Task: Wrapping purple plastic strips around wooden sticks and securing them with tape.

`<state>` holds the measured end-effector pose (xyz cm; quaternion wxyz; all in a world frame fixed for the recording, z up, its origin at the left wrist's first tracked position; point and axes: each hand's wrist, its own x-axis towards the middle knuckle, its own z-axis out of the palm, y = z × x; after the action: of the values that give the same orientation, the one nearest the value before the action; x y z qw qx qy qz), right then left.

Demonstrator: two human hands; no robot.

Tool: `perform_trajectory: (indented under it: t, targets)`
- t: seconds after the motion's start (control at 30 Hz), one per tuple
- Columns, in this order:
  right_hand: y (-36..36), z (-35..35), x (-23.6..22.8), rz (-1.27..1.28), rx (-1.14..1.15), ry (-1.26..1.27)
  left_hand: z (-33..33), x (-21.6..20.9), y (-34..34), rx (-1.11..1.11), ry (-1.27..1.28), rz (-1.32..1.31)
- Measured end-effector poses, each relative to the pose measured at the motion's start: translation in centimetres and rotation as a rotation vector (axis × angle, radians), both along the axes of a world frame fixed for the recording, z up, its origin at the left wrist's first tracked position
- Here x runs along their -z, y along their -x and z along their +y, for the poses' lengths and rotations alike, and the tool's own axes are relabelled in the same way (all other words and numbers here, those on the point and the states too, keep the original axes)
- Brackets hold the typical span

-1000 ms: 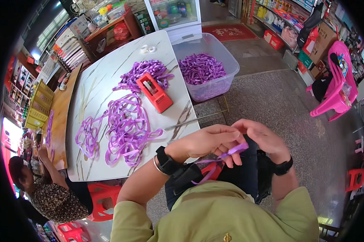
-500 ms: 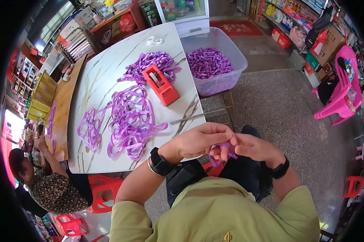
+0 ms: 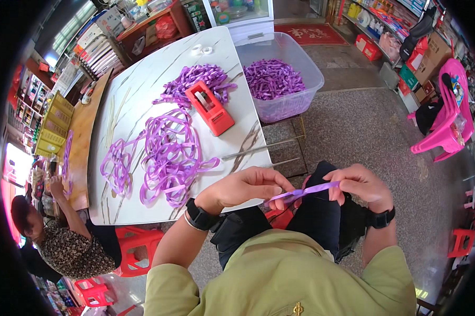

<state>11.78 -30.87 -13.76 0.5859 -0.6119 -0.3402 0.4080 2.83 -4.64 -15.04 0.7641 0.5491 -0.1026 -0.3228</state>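
A short purple ribbon [image 3: 305,191] is stretched between my two hands above my lap, with a fold or knot near its middle. My left hand [image 3: 250,188] pinches its left end, and my right hand [image 3: 361,185] grips the other end between thumb and fingers. On the marble-patterned table [image 3: 232,197] to my left lies a loose heap of long purple ribbon [image 3: 171,152], its near strand close to my left hand. Beyond it are a red tape dispenser [image 3: 210,109] and a pile of short purple ribbon pieces [image 3: 192,81].
A clear plastic bin [image 3: 306,89] full of purple ribbon pieces stands past the table's right corner. Metal rods [image 3: 263,149] jut out beside the table edge. At the left, another person [image 3: 71,237] sits by a wooden board [image 3: 87,142]. A pink chair [image 3: 448,121] stands at right.
My hands have drawn apart, the right one moving right. The ribbon that was looped around the fingers is now pulled out straight between them.
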Motion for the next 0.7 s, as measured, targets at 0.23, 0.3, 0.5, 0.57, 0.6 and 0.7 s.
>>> perform_trajectory:
  t: [0.23,0.3,0.5,0.57,0.6,0.7]
  targets:
    - [0.1,0.7,0.4,0.104,-0.183,0.137,-0.2,0.3,-0.3,-0.011,-0.011,-0.089]
    - [0.5,1.7,0.9,0.174,-0.204,0.124,-0.4,0.0,-0.3,-0.033,0.005,-0.089]
    - [1.2,3.8,1.5,0.199,-0.272,0.124,-0.6,-0.4,-0.2,-0.065,0.02,-0.094]
    - [1.4,4.1,1.7,0.254,-0.262,0.105,-0.6,-0.7,-0.1,-0.068,0.041,-0.096]
    - [1.5,4.3,1.9,0.31,-0.251,0.088,-0.5,-0.9,-0.1,-0.069,0.063,-0.098]
    - [1.6,4.5,2.5,0.185,-0.214,-0.02,-0.6,-0.9,-0.4,-0.086,0.063,-0.096]
